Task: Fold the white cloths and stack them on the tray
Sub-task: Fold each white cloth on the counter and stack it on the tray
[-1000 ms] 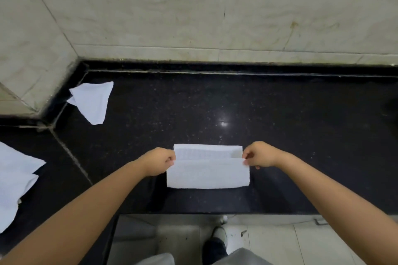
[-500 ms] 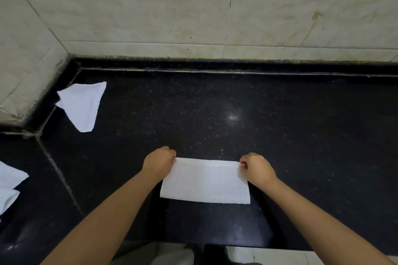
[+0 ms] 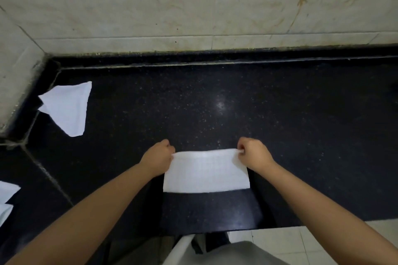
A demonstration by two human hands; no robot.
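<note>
A white cloth [image 3: 205,173], folded into a rectangle, lies on the black stone counter [image 3: 237,103] near its front edge. My left hand [image 3: 158,156] pinches the cloth's far left corner. My right hand [image 3: 254,154] pinches the far right corner, fingers curled round the edge. Another white cloth [image 3: 67,109] lies crumpled at the counter's back left corner. More white cloth [image 3: 6,198] shows at the left frame edge. No tray is in view.
A pale tiled wall [image 3: 193,6] rises behind the counter and along its left side. A seam [image 3: 46,173] crosses the counter on the left. The counter's front edge and light floor tiles [image 3: 290,241] are at the bottom.
The near half of the cloth has been carried over to the far edge, so one flat layer faces up. Both hands moved away from me to the far corners.
</note>
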